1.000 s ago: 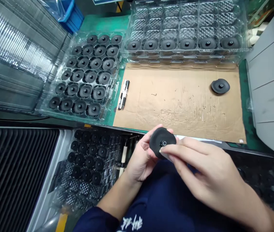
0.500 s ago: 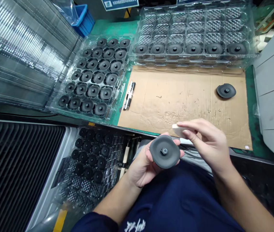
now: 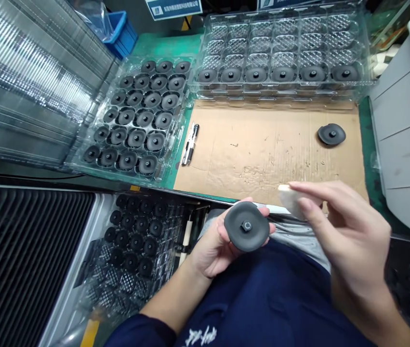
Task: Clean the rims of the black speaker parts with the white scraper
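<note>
Here, left hand (image 3: 210, 246) grips black disc (image 3: 246, 233); right hand (image 3: 345, 236) pinches white block (image 3: 288, 197).

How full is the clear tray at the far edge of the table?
Mostly empty. The clear tray holds black discs only in its nearest row, six of them; the pockets in the rows behind show only bare patterned plastic.

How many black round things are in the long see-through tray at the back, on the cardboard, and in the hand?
Black round discs in the clear plastic back tray: 6
Loose black disc on the brown cardboard sheet: 1
Held black disc in the left hand: 1
Total: 8
</note>
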{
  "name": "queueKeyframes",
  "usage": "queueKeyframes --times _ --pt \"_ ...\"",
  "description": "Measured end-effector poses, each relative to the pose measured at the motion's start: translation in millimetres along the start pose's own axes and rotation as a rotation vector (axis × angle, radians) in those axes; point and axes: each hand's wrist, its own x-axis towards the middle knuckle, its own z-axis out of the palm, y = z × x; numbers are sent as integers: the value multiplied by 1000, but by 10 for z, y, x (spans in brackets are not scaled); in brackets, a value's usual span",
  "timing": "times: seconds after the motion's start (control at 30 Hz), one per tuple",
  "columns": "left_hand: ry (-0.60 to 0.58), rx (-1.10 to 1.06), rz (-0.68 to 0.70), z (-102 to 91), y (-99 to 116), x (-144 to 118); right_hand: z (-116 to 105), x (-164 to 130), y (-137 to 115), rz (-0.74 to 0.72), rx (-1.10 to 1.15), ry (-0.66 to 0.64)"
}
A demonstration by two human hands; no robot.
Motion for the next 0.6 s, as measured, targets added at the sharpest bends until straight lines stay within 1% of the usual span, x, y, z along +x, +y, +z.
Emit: queueKeyframes --times 0.07,0.1,0.13,0.2,0.23,0.27,0.3,0.37,0.4,0.43,0.47,0.5,0.57,0.6 --pt "84 60 40 3 -13 4 36 15 -171 -244 7 -38" --pt "124 85 64 -1 -14 5 65 18 -218 -329 3 -90" --pt "158 106 86 -9 -13 7 93 22 -240 -366 -8 -159" --pt "201 133 110 -25 -7 12 136 42 -238 -322 -39 -306" --pt "216 142 116 -30 -7 19 155 57 -227 -286 -48 -357" --pt "231 148 124 -31 -11 27 176 71 -216 -275 -39 -369" --pt "243 150 135 -27 -18 38 202 79 -209 -286 -13 -328" --pt "254 153 173 -14 -36 61 259 63 -208 -315 33 -160" --pt "259 161 187 -8 -43 71 280 37 -209 -303 42 -88" --pt "264 170 199 -4 -45 77 290 -1 -204 -272 45 -55" --pt "268 173 206 -2 -42 79 285 -46 -190 -223 55 -77" --pt "269 168 210 -2 -36 78 265 -96 -163 -160 87 -148" --pt "248 132 216 -6 -16 69 191 -192 -64 -15 232 -335" --pt "226 110 220 -7 -8 63 148 -231 1 69 325 -384"
